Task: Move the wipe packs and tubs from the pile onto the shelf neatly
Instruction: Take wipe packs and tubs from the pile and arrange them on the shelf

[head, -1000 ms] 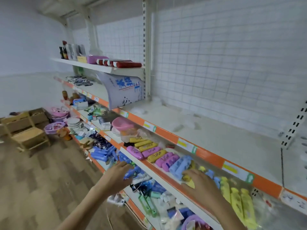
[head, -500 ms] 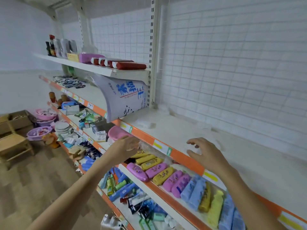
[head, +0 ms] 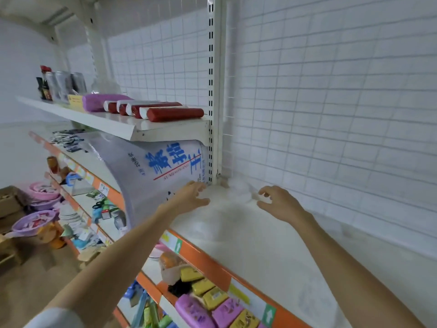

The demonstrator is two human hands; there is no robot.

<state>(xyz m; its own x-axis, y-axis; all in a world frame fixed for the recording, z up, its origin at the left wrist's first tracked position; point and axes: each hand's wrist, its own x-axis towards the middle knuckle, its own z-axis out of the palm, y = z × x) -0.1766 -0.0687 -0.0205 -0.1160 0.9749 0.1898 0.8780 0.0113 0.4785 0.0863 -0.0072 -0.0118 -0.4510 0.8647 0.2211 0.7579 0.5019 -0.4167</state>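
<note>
I see the white shelf (head: pixel 272 245), and on the level below, near side, the wipe packs (head: pixel 212 304) lie in a row. My left hand (head: pixel 191 195) and right hand (head: pixel 281 204) hover over the shelf's far left corner, fingers spread, holding nothing

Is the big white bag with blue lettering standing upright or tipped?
Tipped. The large white bag with blue lettering leans under the upper white shelf board, its print running sideways and its lower edge bulging past the orange-edged shelf.

Both forearms are bare, with what looks like a short white sleeve (head: pixel 54 318) on the left arm.
</note>
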